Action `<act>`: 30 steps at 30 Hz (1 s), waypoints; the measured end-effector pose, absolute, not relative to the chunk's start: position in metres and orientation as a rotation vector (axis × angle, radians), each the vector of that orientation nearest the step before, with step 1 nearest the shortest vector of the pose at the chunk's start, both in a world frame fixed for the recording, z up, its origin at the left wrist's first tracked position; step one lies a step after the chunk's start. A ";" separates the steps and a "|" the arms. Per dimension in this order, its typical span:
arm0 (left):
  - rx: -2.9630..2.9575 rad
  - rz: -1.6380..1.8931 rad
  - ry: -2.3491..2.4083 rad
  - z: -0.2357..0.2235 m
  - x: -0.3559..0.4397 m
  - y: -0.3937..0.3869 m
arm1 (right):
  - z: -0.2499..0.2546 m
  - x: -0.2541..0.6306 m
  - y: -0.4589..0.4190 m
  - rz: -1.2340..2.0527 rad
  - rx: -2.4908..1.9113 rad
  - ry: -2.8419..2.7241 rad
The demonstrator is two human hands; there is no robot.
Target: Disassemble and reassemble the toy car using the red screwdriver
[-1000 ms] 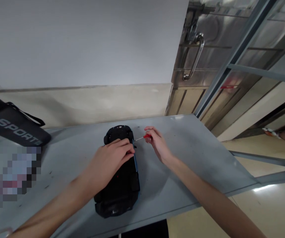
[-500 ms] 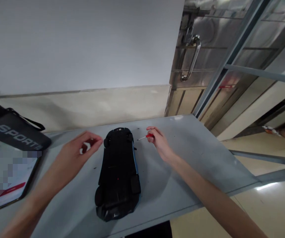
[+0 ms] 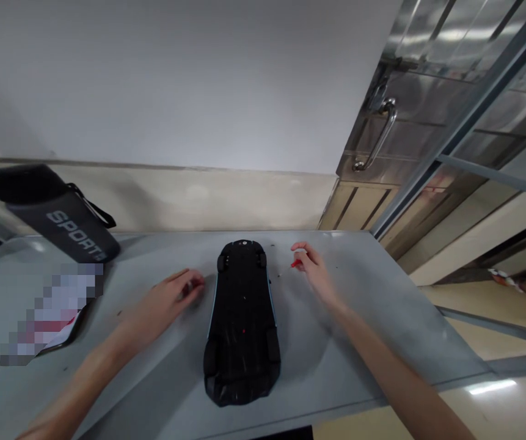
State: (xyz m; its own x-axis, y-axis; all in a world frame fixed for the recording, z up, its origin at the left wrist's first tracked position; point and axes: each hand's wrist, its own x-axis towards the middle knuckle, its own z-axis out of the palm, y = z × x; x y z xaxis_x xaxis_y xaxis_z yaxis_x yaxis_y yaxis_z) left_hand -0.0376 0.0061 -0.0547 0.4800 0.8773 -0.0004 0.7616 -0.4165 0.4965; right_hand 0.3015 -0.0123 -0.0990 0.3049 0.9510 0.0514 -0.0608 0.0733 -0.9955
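Where the work centres, you have the black toy car (image 3: 243, 305) lying wheels-up on the grey table (image 3: 349, 360), between your 2 hands and touching neither. All 4 wheels are on, and its dark underside looks whole, with no part visibly lifted away. By that much, any opening up seems at an early stage at most; whether any screw is out or in, you cannot tell at this size. Just beside the car, your right hand (image 3: 315, 272) is curled, finger and thumb pinching a red-handled tool (image 3: 296, 263) whose tip is hard to make out and appears clear of the car. On the other side, your left hand (image 3: 164, 299) is partly open, fingers loosely bent, with nothing visible in it. Tiny specks (image 3: 280, 275) dot the table, too small to identify. Farther left are a flat device (image 3: 68, 336) and a dark SPORT pouch (image 3: 61, 214).
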 end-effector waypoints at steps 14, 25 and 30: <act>2.255 0.641 1.169 -0.058 -0.014 0.071 | -0.075 0.316 0.004 0.993 -1.476 -1.701; 2.442 0.608 1.064 -0.083 -0.039 0.057 | -0.083 0.299 -0.024 0.716 -1.833 -2.092; 2.459 0.497 1.119 -0.092 -0.042 0.058 | -0.087 0.294 -0.030 0.600 -1.865 -2.099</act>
